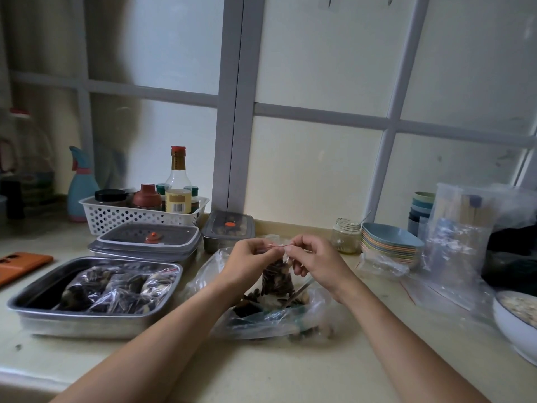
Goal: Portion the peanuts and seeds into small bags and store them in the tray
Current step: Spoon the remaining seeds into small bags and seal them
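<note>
Head view looks down on both hands raised over the counter (261, 370), pinching the red zip strip (277, 245) along the mouth of a small bag (276, 282) packed with dark seeds. The left hand (247, 258) and right hand (315, 258) meet at that strip, fingers (291, 251) curled in and nipping it from either end, apparently to press the seal closed. The small bag hangs upright beneath them, directly above the large open plastic bag (316, 318) of seeds and peanuts (so any spill would likely drop back into the supply). Both forearms reach forward, wrists angled inward toward each other. The steel tray (87, 325) sits just left, close enough for an easy drop, with filled bags (116, 289) lying inside it.
</note>
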Demonstrator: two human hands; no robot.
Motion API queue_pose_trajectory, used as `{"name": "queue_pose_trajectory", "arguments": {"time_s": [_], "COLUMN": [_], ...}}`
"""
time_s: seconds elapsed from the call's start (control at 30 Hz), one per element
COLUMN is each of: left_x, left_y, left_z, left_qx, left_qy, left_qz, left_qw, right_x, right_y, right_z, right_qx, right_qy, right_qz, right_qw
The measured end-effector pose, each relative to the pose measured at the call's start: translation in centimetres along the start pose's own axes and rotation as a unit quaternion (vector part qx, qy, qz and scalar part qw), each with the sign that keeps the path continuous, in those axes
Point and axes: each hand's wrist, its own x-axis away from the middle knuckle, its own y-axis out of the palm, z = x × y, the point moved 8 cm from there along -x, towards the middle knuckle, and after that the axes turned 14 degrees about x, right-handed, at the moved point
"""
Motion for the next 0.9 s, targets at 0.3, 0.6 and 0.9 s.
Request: {"name": "queue_pose_trajectory", "arguments": {"time_s": [0.3, 0.6, 0.9], "left_x": [0.0, -0.3, -0.4], "left_y": [0.1, -0.2, -0.5], "left_z": [0.0, -0.5, -0.7], "left_qx": [0.003, 0.012, 0.028], "left_qy": [0.003, -0.007, -0.008], "left_qz": [-0.004, 0.007, 0.013], "left_qw": [1.0, 1.0, 0.999], "right_x": [-0.2, -0.1, 0.1], "right_y": [-0.1, -1.0, 0.1], "right_z": [0.2, -0.1, 0.1], "right_qx": [0.01, 0.034, -0.017], "right_qy": [-0.003, -0.023, 0.004], "right_qz": [0.006, 0.047, -0.003], "right_qw": [1.0, 0.998, 1.0]}}
